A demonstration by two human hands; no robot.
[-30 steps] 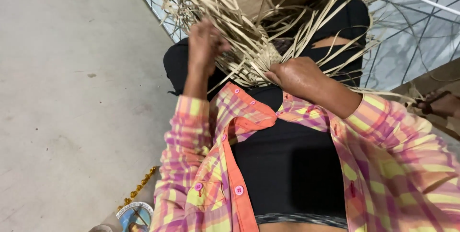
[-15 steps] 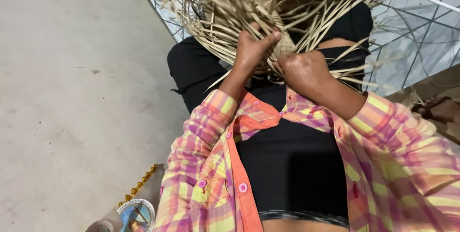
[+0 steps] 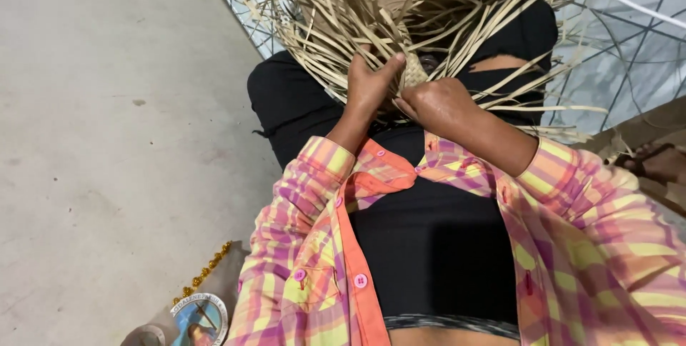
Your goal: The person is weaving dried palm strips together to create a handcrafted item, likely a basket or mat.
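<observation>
The left hand (image 3: 368, 89) is closed around a bunch of pale straw strips (image 3: 336, 24), its thumb raised and pressed against the woven straw piece (image 3: 414, 71) that sits between the two hands. The right hand (image 3: 439, 103) is clenched on the same woven piece from the other side, knuckles toward the camera; which strip its fingers pinch cannot be told. The hands are just beside each other, nearly touching at the thumbs.

The woven piece lies on the lap, directly beyond the hands, and loose strips fan out from it above, to the left and to the right of both hands. Black trousers (image 3: 286, 103) show under the strips to the left of the left hand.

Both forearms come out of a pink, orange and yellow plaid shirt (image 3: 300, 246), worn open over a black top (image 3: 436, 246), below the hands.

Well below and left of the left hand, a string of gold beads (image 3: 204, 274) and a round picture medallion (image 3: 200, 317) lie on the grey concrete floor (image 3: 107, 103).
</observation>
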